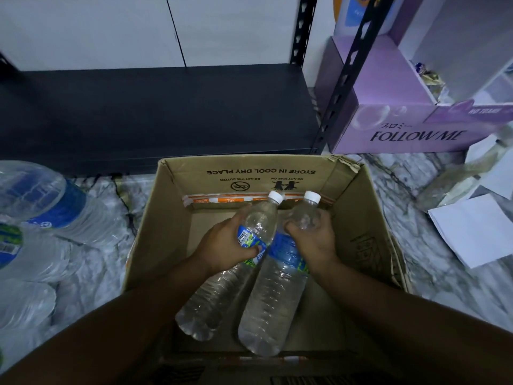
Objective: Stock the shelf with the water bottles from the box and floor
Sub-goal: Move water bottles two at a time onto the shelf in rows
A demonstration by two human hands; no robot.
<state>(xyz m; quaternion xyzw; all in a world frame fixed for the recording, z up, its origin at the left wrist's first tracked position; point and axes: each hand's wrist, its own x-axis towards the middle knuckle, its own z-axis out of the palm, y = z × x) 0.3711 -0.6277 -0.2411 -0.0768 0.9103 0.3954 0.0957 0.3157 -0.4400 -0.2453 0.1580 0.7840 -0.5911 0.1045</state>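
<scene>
stockroom | black metal shelf (155,107) | product cartons (410,129) on floor

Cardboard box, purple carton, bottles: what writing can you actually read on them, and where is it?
"STORE IN COOL DRY PLACE": upside down on the box inner flap.
"DO NOT USE CUTTER", "DO NOT STEP ON": small print beneath it, above two symbols.
"FOLLOW ME": front of the purple carton, Japanese characters above.
Bottle labels, orange tape, the carton's white print: too blurred.

Left edge slices through the floor bottles (41,207), labels unreadable. The left hand (224,244) covers part of its bottle's label (249,240). Top right, a product pack (363,12) is cropped and blurred.
</scene>
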